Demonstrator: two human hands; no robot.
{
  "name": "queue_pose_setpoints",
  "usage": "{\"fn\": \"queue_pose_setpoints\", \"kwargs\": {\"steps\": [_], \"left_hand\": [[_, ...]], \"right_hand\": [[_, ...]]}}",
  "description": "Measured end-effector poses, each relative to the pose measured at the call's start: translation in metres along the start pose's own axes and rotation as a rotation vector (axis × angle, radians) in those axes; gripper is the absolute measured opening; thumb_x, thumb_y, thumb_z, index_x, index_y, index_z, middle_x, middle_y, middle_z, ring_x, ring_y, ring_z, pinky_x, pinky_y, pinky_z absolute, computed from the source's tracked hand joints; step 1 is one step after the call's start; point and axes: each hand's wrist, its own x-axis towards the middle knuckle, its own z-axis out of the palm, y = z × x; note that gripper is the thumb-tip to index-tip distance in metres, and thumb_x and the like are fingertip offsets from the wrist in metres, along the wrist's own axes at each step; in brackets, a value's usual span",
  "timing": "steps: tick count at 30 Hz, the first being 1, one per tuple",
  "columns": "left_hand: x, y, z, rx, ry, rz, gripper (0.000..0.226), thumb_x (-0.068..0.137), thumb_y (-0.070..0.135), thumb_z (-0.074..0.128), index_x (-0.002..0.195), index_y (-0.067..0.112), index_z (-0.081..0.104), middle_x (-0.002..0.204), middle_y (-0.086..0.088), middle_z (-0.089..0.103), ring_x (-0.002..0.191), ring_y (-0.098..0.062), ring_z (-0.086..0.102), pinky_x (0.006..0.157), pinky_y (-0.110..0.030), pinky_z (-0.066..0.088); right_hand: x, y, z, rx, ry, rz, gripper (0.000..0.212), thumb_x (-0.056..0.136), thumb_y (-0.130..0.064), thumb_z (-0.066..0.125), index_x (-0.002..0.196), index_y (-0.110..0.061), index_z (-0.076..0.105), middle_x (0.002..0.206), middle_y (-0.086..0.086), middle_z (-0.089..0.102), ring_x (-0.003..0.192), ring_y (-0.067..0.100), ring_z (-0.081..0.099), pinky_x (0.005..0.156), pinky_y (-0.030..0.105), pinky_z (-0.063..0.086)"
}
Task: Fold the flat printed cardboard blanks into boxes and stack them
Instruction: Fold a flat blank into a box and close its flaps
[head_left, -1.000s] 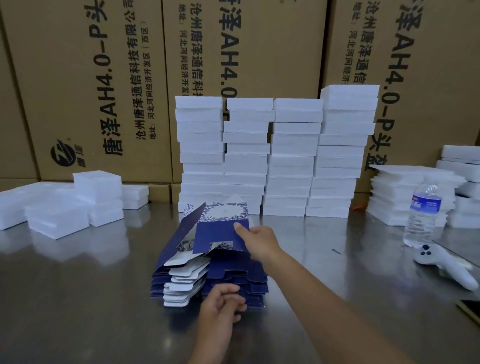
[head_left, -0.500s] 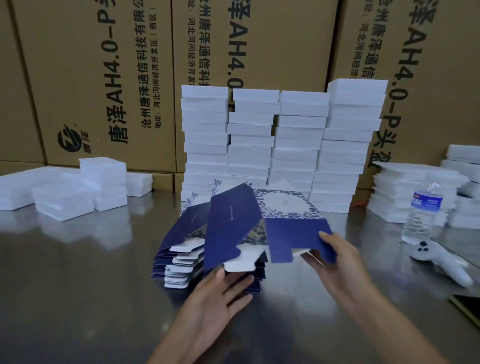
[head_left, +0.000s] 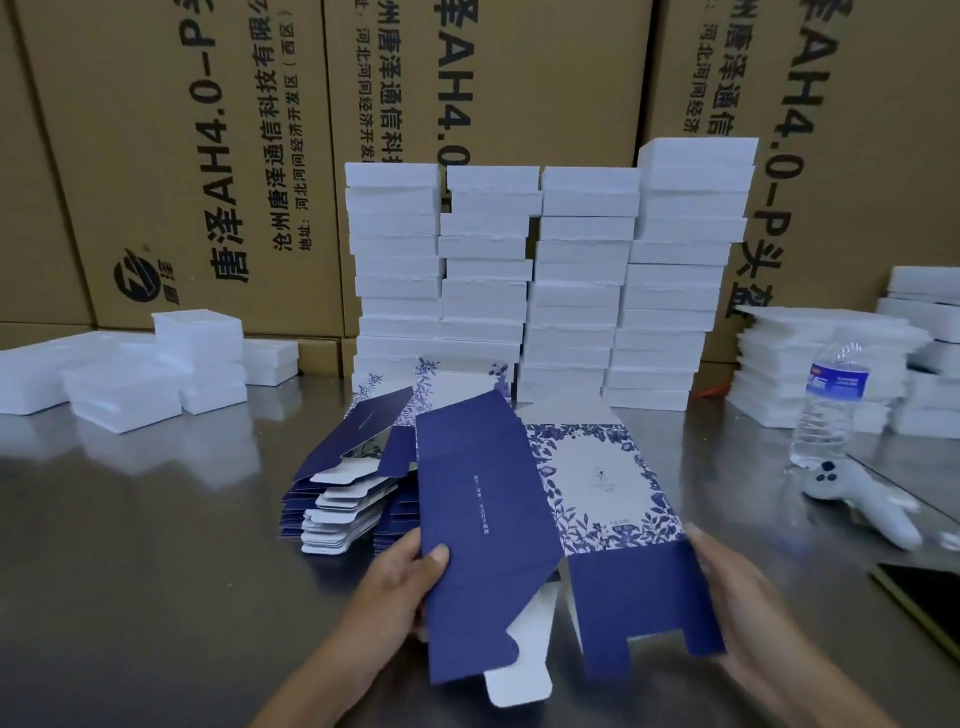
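Since half a second ago, the blank (head_left: 519, 545) has come closer and lower, and it has opened out wider between the two hands.

Head view: a shiny steel table (head_left: 130, 571) reflects the things on it. Behind it stands a wall of brown cartons (head_left: 208, 156). Four tall stacks of white boxes (head_left: 545, 291) rise at the middle back, with lower white boxes (head_left: 156, 364) to the left and more white stacks (head_left: 810, 364) to the right. A water bottle (head_left: 831, 400) stands at the right, a white controller (head_left: 862, 499) lies just in front of it, and a dark flat phone (head_left: 919, 587) lies at the right edge.

The blank is held up above the table's near edge, just in front of the pile of flat blanks (head_left: 343, 499). It is half opened: a plain dark blue panel on the left, a white panel framed with blue leaves and flowers in the middle, a notched dark blue flap low on the right, and white tabs hanging below. The left hand (head_left: 395, 587) grips the left edge, thumb on the blue face and fingers behind. The right hand (head_left: 727, 597) holds the right edge, fingers curved round it, though it is blurred.

The cartons are printed in black with "AH4.0-P", the characters 唐泽 and 沧州唐泽通信科技有限公司, and a round logo. A thin white line of writing runs down the blue panel, too small to read. The bottle's blue label cannot be read.
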Motion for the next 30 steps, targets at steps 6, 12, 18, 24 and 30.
{"fn": "queue_pose_setpoints", "kwargs": {"steps": [6,12,18,24,30], "left_hand": [[0.0,0.002,0.0,0.016,0.036,0.065,0.022,0.097,0.007,0.043,0.114,0.006,0.058,0.083,-0.003,0.074,0.062,-0.009,0.068,0.046,-0.013,0.046],[0.003,-0.003,0.004,0.136,0.129,0.11,0.022,0.099,0.015,0.041,0.1,0.013,0.063,0.065,0.011,0.068,0.051,0.0,0.056,0.042,-0.011,0.039],[0.009,-0.011,0.013,0.335,0.422,0.28,0.036,0.101,0.019,0.038,0.071,0.004,0.051,0.066,0.002,0.056,0.062,-0.011,0.048,0.057,-0.014,0.037],[0.025,-0.002,0.027,0.32,0.405,0.29,0.033,0.1,0.018,0.041,0.074,0.002,0.053,0.067,-0.007,0.057,0.06,-0.009,0.051,0.059,-0.019,0.04],[0.038,-0.002,0.023,0.328,0.281,0.241,0.033,0.1,0.024,0.041,0.084,0.003,0.06,0.078,-0.011,0.066,0.07,-0.016,0.059,0.068,-0.032,0.046]], "right_hand": [[0.003,0.016,0.0,-0.263,0.077,-0.113,0.036,0.095,-0.018,0.051,0.084,0.015,0.059,0.078,0.026,0.066,0.078,0.02,0.055,0.074,0.035,0.041],[0.006,0.022,-0.01,-0.57,0.057,-0.27,0.035,0.097,-0.015,0.046,0.073,0.009,0.054,0.066,0.01,0.053,0.06,0.011,0.042,0.055,0.025,0.034],[0.011,0.033,-0.015,-0.654,0.048,-0.353,0.037,0.097,-0.018,0.046,0.071,0.008,0.046,0.065,0.009,0.043,0.063,0.013,0.038,0.057,0.03,0.027],[0.015,0.02,-0.021,-0.299,0.106,-0.165,0.031,0.095,-0.014,0.05,0.069,-0.007,0.063,0.063,-0.009,0.068,0.055,0.004,0.059,0.058,0.016,0.044],[0.016,0.013,-0.024,-0.256,0.15,-0.122,0.029,0.097,-0.021,0.048,0.087,-0.008,0.072,0.086,0.009,0.074,0.079,0.025,0.067,0.081,0.039,0.049]]}}
